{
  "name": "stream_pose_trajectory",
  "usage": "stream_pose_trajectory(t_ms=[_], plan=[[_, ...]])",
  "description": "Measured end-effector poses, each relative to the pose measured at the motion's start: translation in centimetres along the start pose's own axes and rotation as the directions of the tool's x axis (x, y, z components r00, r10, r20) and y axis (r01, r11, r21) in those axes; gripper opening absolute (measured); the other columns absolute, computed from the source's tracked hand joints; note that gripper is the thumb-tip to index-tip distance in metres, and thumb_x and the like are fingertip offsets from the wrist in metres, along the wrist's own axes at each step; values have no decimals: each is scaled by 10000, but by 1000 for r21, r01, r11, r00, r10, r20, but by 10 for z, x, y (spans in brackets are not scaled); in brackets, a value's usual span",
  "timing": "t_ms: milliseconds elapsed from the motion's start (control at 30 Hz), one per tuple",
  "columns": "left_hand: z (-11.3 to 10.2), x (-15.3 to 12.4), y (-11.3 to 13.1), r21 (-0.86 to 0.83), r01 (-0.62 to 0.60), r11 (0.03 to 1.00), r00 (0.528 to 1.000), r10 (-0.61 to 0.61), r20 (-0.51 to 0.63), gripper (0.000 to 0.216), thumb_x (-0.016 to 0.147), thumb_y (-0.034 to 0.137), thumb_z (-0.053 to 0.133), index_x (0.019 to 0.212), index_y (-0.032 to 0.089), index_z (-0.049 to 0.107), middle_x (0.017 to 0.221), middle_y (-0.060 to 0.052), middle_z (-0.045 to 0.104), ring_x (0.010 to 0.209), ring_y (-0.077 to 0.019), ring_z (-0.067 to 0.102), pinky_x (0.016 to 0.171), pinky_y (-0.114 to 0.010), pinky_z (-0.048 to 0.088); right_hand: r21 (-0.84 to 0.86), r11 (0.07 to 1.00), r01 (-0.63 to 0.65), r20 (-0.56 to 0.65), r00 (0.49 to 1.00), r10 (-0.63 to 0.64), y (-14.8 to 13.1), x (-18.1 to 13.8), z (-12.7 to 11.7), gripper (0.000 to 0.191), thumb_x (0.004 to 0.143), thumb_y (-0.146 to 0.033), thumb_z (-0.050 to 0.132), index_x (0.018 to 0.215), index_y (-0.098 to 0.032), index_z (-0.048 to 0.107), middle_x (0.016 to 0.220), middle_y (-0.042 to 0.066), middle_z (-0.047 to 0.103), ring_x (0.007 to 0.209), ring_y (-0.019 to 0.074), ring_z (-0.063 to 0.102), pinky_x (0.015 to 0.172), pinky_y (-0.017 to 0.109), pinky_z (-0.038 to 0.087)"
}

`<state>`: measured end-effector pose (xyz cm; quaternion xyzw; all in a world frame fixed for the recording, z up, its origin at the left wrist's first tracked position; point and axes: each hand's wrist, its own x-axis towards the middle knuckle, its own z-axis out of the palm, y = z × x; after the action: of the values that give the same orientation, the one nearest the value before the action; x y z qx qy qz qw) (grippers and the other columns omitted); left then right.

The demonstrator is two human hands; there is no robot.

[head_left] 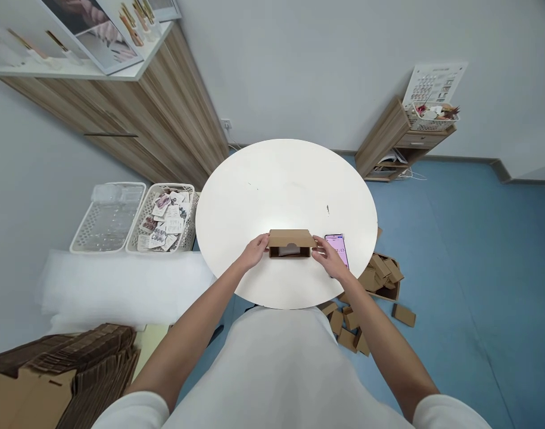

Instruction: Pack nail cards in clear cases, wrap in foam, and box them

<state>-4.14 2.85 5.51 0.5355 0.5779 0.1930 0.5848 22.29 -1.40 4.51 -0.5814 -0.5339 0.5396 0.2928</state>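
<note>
A small brown cardboard box (290, 237) sits near the front of the round white table (281, 179). Its lid is raised partway, and something white (289, 250) lies inside, its kind not clear. My left hand (255, 250) grips the box at its left side, fingers at the lid's edge. On the opposite side, my right hand (326, 256) has its fingers and thumb at the right end of the lid and box. Just beyond that hand lies a phone (339, 245) with a lit pink screen, partly covered by my wrist.
Left of the table stand a white basket of printed cards (167, 223) and another of clear packs (111, 217). White wrapping sheets (124, 289) and stacked flat cardboard (89, 369) lie nearer. Several small boxes (348, 328) rest on the floor at right.
</note>
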Motion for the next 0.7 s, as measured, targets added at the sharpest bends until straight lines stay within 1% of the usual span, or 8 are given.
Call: stream_pose_trajectory(t_ms=[100, 200, 267, 400, 500, 567, 700], plan=[[5, 1, -6, 55, 26, 998, 999, -24, -25, 509, 791, 570, 344, 1140, 235, 501, 1079, -63, 592, 905, -207, 578, 785, -329, 444, -18, 999, -33, -57, 998, 31, 6, 2, 6, 421, 772, -444, 488, 1133, -230, 458, 1148, 74, 536, 1041, 175, 515, 855, 346, 425], [10, 4, -16, 115, 78, 990, 997, -74, -36, 495, 760, 529, 446, 1151, 228, 475, 1028, -63, 606, 844, -188, 594, 714, -292, 460, -103, 990, -92, -120, 990, 79, 10, 5, 10, 366, 759, -416, 501, 1063, -211, 488, 1021, 58, 596, 974, 170, 543, 820, 333, 424], [15, 5, -22, 172, 93, 981, 995, -84, -61, 485, 752, 472, 487, 1168, 223, 453, 984, -50, 613, 804, -164, 601, 683, -263, 460, -161, 980, -119, -140, 986, 96, 12, 6, 13, 343, 745, -381, 515, 1041, -209, 496, 945, 41, 619, 918, 164, 558, 774, 314, 428], [25, 5, -29, 329, 121, 936, 988, -82, -130, 413, 772, 405, 464, 1152, 243, 454, 822, 2, 627, 773, -143, 595, 663, -242, 440, -262, 953, -154, -165, 980, 113, 18, 8, 17, 272, 746, -336, 490, 993, -222, 515, 840, 9, 635, 784, 147, 575, 675, 275, 416], [31, 5, -32, 400, 212, 892, 968, -134, -212, 393, 778, 423, 438, 1136, 262, 446, 851, 6, 633, 840, -164, 587, 719, -284, 415, -346, 917, -198, -230, 965, 122, 26, 11, 21, 239, 753, -339, 471, 960, -224, 508, 773, -8, 625, 727, 145, 570, 659, 272, 394], [35, 7, -33, 412, 283, 866, 947, -185, -262, 406, 777, 444, 426, 1139, 260, 427, 886, -3, 636, 887, -182, 579, 771, -327, 389, -376, 898, -227, -266, 955, 130, 33, 13, 24, 251, 752, -344, 467, 968, -218, 487, 746, -14, 610, 702, 144, 564, 656, 273, 385], [40, 14, -37, 408, 376, 832, 917, -269, -295, 402, 768, 447, 426, 1120, 252, 425, 920, -18, 641, 929, -206, 570, 833, -391, 345, -403, 875, -269, -285, 945, 159, 44, 19, 28, 301, 728, -343, 484, 995, -207, 458, 812, 3, 585, 705, 149, 554, 646, 276, 386]])
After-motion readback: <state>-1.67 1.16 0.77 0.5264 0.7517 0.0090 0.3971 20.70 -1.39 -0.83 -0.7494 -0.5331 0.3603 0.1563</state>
